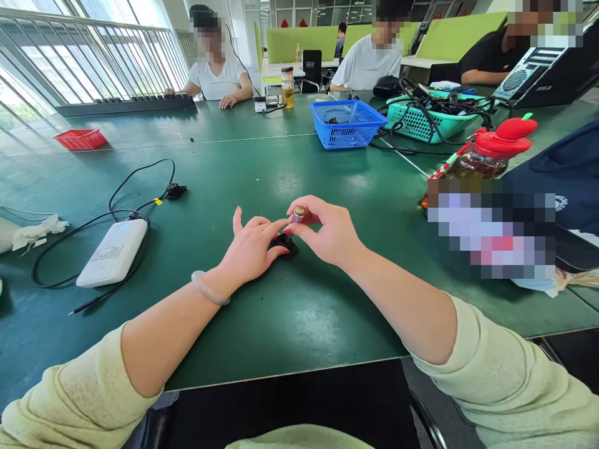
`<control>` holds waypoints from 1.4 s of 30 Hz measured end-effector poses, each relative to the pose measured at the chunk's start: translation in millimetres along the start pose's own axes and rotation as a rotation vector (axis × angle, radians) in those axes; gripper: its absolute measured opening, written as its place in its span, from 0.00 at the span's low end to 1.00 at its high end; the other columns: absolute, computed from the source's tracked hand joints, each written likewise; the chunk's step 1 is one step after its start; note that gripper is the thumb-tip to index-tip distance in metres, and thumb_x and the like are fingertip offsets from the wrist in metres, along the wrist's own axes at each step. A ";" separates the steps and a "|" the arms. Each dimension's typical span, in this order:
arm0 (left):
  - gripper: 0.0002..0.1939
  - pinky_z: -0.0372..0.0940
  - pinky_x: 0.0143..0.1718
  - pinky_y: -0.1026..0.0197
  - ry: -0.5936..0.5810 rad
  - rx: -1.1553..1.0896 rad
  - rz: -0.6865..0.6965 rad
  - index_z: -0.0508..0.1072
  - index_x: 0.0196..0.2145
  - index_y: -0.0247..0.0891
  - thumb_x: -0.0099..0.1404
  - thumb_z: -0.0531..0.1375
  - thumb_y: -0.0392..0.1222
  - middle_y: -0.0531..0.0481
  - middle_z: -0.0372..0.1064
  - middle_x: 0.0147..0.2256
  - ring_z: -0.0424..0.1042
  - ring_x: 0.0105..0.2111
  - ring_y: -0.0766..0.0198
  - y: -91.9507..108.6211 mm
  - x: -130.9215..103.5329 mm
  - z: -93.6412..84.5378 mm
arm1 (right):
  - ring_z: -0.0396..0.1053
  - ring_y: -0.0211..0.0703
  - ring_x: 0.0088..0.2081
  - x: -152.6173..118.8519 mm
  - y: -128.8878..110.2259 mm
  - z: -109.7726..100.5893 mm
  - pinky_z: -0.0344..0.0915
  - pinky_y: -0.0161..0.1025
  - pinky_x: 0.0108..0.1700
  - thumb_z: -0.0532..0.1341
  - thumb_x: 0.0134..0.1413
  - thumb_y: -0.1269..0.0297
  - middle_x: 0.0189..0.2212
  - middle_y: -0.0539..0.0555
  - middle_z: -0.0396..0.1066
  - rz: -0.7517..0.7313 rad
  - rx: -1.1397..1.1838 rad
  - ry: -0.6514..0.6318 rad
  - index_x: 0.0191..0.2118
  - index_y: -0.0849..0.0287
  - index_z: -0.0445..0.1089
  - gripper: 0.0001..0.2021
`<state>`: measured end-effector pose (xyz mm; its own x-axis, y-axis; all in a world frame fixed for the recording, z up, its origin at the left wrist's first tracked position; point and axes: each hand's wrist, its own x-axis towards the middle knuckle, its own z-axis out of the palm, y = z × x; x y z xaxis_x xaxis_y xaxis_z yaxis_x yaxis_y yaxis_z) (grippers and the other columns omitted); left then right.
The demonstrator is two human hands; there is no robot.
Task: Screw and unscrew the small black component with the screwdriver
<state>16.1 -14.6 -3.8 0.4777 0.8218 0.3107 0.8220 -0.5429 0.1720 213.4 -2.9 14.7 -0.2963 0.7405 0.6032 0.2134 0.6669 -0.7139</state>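
My right hand point(327, 231) pinches a short, upright screwdriver-like tool point(298, 214) between thumb and fingers. Its round end is brass-coloured and faces up; its lower end is hidden. Directly beneath lies a small black part point(287, 246) on the green table. My left hand point(255, 246) holds that part against the tabletop with the thumb at its near side. The left forefinger reaches to the tool's side, and the little finger sticks up. What exactly the black part is, I cannot make out.
A white power bank point(113, 252) with a black cable lies at left. Farther off stand a red tray point(81, 138), a blue basket point(349, 128) and a green basket point(412, 125) of cables. A red-lidded jar point(482, 159) is at right. Several people sit beyond.
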 end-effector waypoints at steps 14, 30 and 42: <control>0.14 0.30 0.65 0.22 -0.026 0.013 -0.033 0.78 0.51 0.48 0.69 0.62 0.48 0.49 0.76 0.35 0.70 0.49 0.49 0.3 2.0 -2.0 | 0.74 0.37 0.34 -5.9 -5.7 -1.8 0.74 0.38 0.42 0.62 0.61 0.63 0.32 0.47 0.73 -0.086 0.043 0.110 0.43 0.53 0.65 0.07; 0.12 0.29 0.66 0.24 -0.118 -0.110 -0.025 0.78 0.48 0.47 0.69 0.59 0.40 0.48 0.77 0.45 0.67 0.54 0.51 1.8 1.2 -3.0 | 0.70 0.39 0.31 -13.1 -6.8 -3.6 0.72 0.42 0.38 0.57 0.67 0.59 0.30 0.49 0.68 -0.220 0.131 0.152 0.45 0.53 0.62 0.06; 0.16 0.29 0.65 0.23 -0.131 -0.129 -0.012 0.76 0.52 0.48 0.72 0.55 0.39 0.46 0.76 0.51 0.65 0.60 0.50 0.7 1.8 -1.9 | 0.68 0.35 0.30 -8.8 0.3 -5.0 0.70 0.36 0.38 0.57 0.62 0.70 0.30 0.47 0.69 -0.228 0.004 -0.025 0.41 0.55 0.63 0.04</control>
<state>16.9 -13.8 -1.4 0.5110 0.8395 0.1847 0.7855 -0.5433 0.2964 220.7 -8.8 11.0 -0.3592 0.5687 0.7400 0.1346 0.8162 -0.5619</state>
